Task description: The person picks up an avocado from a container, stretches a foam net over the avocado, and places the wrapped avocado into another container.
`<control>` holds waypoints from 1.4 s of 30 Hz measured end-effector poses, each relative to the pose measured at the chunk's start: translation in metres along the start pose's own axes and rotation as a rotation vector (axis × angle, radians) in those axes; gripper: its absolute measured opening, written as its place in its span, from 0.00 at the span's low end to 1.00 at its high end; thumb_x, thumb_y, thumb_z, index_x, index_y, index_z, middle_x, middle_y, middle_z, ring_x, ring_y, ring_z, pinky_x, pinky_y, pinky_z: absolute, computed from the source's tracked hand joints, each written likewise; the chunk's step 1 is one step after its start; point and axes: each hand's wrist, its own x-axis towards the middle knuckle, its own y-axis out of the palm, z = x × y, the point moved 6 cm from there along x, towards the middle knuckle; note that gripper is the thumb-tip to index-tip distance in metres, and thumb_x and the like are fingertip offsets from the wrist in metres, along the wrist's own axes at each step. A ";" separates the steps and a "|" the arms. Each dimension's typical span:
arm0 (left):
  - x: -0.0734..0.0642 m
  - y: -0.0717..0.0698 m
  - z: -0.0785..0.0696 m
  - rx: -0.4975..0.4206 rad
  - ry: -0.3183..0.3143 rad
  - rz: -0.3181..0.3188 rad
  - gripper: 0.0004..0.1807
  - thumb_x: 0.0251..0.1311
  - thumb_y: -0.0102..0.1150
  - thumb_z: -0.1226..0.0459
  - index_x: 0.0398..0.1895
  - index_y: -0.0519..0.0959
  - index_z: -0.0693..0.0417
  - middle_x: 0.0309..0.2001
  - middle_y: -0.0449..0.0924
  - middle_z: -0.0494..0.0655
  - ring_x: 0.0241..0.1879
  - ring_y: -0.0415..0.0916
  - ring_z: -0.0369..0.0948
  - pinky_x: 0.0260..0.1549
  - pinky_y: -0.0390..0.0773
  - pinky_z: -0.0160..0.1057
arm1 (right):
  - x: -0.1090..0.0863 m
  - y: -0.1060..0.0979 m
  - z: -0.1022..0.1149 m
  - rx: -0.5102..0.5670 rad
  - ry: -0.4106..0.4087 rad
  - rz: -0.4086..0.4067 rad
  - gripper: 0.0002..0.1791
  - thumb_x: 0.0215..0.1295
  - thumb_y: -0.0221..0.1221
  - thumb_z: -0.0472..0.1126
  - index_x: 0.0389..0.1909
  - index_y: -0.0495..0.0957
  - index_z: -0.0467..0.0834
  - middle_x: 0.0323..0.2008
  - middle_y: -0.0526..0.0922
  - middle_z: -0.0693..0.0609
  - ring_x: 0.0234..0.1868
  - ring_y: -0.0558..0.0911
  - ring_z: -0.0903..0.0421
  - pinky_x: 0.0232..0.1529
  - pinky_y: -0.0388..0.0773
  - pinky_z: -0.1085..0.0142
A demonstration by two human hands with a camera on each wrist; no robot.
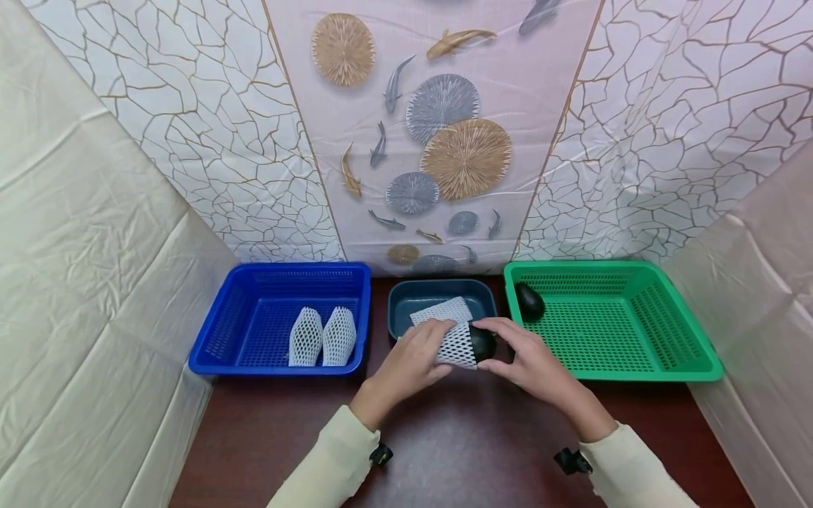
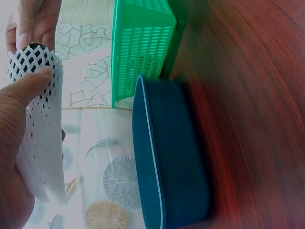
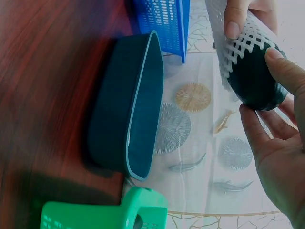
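An avocado, dark and smooth, is partly inside a white foam net sleeve. My left hand grips the sleeve, its thumb lying along the mesh in the left wrist view. With thumb and fingers my right hand holds the bare end of the avocado. Both hands are just in front of the dark teal tray, where another flat foam net sleeve lies. A second avocado sits at the left end of the green basket.
Two net-sleeved items lie side by side in the blue basket on the left. The baskets and tray stand along the back of a dark reddish wooden table. Patterned cloth hangs behind them, and pale cloth walls flank both sides.
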 end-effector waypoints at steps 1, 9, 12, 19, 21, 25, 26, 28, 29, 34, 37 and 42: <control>0.000 0.001 -0.001 -0.005 0.002 -0.001 0.40 0.57 0.76 0.54 0.69 0.68 0.55 0.61 0.79 0.51 0.59 0.78 0.44 0.65 0.76 0.46 | 0.000 0.001 0.001 0.004 -0.005 -0.003 0.36 0.58 0.75 0.43 0.68 0.74 0.50 0.64 0.79 0.50 0.59 0.81 0.52 0.50 0.84 0.54; 0.004 0.007 -0.005 0.013 0.033 -0.022 0.44 0.54 0.78 0.51 0.69 0.67 0.59 0.59 0.79 0.52 0.57 0.77 0.44 0.64 0.76 0.45 | 0.003 0.013 0.007 0.028 -0.024 -0.034 0.35 0.54 0.76 0.33 0.65 0.75 0.42 0.61 0.79 0.45 0.56 0.82 0.50 0.48 0.86 0.56; 0.004 0.009 -0.006 0.038 0.029 -0.014 0.45 0.53 0.79 0.51 0.69 0.67 0.60 0.58 0.78 0.52 0.57 0.77 0.44 0.64 0.76 0.45 | 0.004 0.017 0.008 0.034 -0.030 -0.055 0.34 0.53 0.76 0.31 0.63 0.76 0.39 0.59 0.79 0.44 0.54 0.83 0.49 0.46 0.86 0.58; 0.005 0.015 -0.007 0.076 0.013 0.023 0.46 0.52 0.78 0.50 0.69 0.66 0.61 0.59 0.78 0.51 0.57 0.76 0.44 0.64 0.75 0.44 | 0.005 0.025 0.011 -0.024 -0.042 -0.083 0.33 0.50 0.77 0.30 0.60 0.78 0.35 0.56 0.81 0.44 0.52 0.84 0.50 0.45 0.85 0.59; 0.004 0.017 -0.007 0.075 0.011 0.032 0.48 0.51 0.79 0.51 0.70 0.66 0.62 0.59 0.78 0.52 0.58 0.76 0.44 0.65 0.74 0.44 | 0.006 0.027 0.011 -0.044 -0.052 -0.077 0.33 0.49 0.77 0.31 0.59 0.79 0.35 0.55 0.82 0.44 0.51 0.84 0.50 0.44 0.85 0.59; 0.002 0.022 -0.007 0.066 0.005 0.056 0.52 0.48 0.80 0.51 0.72 0.64 0.63 0.61 0.77 0.53 0.59 0.76 0.45 0.66 0.74 0.44 | 0.007 0.032 0.011 -0.065 -0.060 -0.030 0.31 0.50 0.76 0.31 0.58 0.80 0.36 0.55 0.82 0.45 0.49 0.84 0.53 0.44 0.85 0.61; 0.002 0.023 -0.007 0.062 0.003 0.059 0.53 0.47 0.81 0.51 0.73 0.63 0.64 0.61 0.77 0.53 0.60 0.76 0.45 0.66 0.74 0.44 | 0.007 0.034 0.011 -0.068 -0.061 -0.015 0.31 0.50 0.75 0.31 0.58 0.80 0.36 0.56 0.82 0.45 0.49 0.84 0.53 0.45 0.84 0.60; 0.001 0.025 -0.007 0.060 -0.004 0.068 0.55 0.47 0.81 0.51 0.74 0.62 0.64 0.62 0.77 0.54 0.61 0.76 0.45 0.67 0.73 0.44 | 0.007 0.035 0.010 -0.069 -0.054 0.012 0.30 0.52 0.74 0.31 0.59 0.80 0.37 0.57 0.81 0.45 0.51 0.84 0.53 0.46 0.84 0.60; 0.001 0.026 -0.007 0.058 -0.010 0.076 0.56 0.47 0.81 0.51 0.74 0.61 0.63 0.62 0.76 0.54 0.61 0.75 0.45 0.67 0.72 0.44 | 0.007 0.036 0.009 -0.061 -0.044 0.025 0.30 0.53 0.74 0.31 0.60 0.79 0.37 0.58 0.81 0.45 0.52 0.84 0.52 0.47 0.84 0.59; 0.002 0.027 -0.007 0.021 -0.046 0.083 0.58 0.47 0.80 0.51 0.77 0.57 0.62 0.63 0.74 0.55 0.60 0.75 0.45 0.65 0.75 0.42 | 0.007 0.039 0.005 -0.026 0.031 0.073 0.35 0.56 0.73 0.32 0.65 0.74 0.34 0.63 0.79 0.40 0.58 0.83 0.47 0.52 0.83 0.55; 0.002 0.025 -0.006 -0.024 -0.073 0.057 0.58 0.44 0.82 0.52 0.76 0.58 0.60 0.63 0.69 0.56 0.57 0.76 0.45 0.58 0.80 0.41 | 0.006 0.040 0.003 0.001 0.068 0.081 0.36 0.56 0.73 0.32 0.66 0.73 0.35 0.63 0.79 0.40 0.59 0.82 0.46 0.53 0.83 0.53; 0.003 0.020 -0.008 0.023 -0.059 0.022 0.55 0.41 0.84 0.48 0.70 0.63 0.58 0.60 0.70 0.54 0.52 0.78 0.44 0.52 0.83 0.41 | 0.002 0.043 -0.006 0.155 0.139 0.053 0.33 0.58 0.71 0.29 0.65 0.73 0.38 0.59 0.80 0.43 0.56 0.83 0.48 0.51 0.84 0.57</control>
